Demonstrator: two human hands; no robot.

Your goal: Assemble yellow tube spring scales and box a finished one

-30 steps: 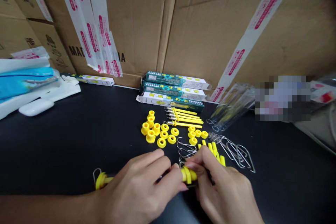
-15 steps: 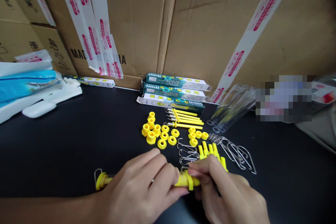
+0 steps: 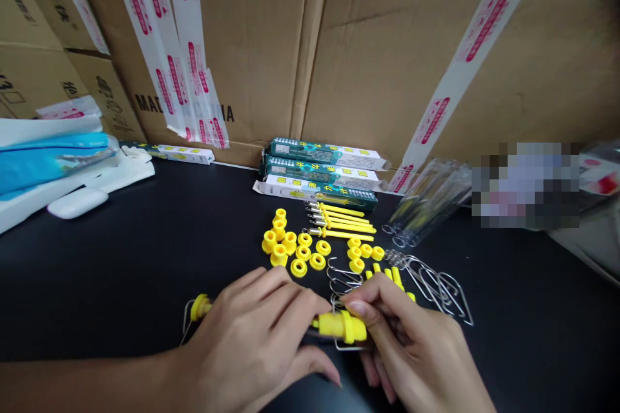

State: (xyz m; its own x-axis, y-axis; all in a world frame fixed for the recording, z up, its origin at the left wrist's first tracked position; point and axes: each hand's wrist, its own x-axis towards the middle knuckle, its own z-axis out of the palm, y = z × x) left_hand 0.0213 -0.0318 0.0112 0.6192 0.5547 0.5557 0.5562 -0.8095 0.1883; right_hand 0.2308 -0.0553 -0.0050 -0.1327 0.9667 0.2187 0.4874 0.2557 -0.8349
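Observation:
My left hand (image 3: pixel 261 329) is wrapped over the middle of a clear tube whose yellow ends stick out on both sides. At its left end is a yellow cap (image 3: pixel 199 308) with a wire loop beside it. The yellow end piece (image 3: pixel 343 326) with a collar shows between my hands. My right hand (image 3: pixel 411 335) pinches at this end, fingertips on the metal wire (image 3: pixel 349 346) around it. Just beyond my hands lie thin metal hooks (image 3: pixel 343 275) and yellow plugs (image 3: pixel 397 276), partly hidden by my right hand.
Yellow rings (image 3: pixel 303 253), flanged caps (image 3: pixel 279 254) and yellow rods (image 3: pixel 346 226) lie ahead. Behind them are small boxes (image 3: pixel 322 174). Clear tubes (image 3: pixel 426 203) and large wire hooks (image 3: pixel 443 287) are right; a blue package (image 3: pixel 53 155) is left. Cardboard stands behind.
The tube's left end has moved right and up. My left thumb has come away from the yellow end piece, and the wire now shows below it.

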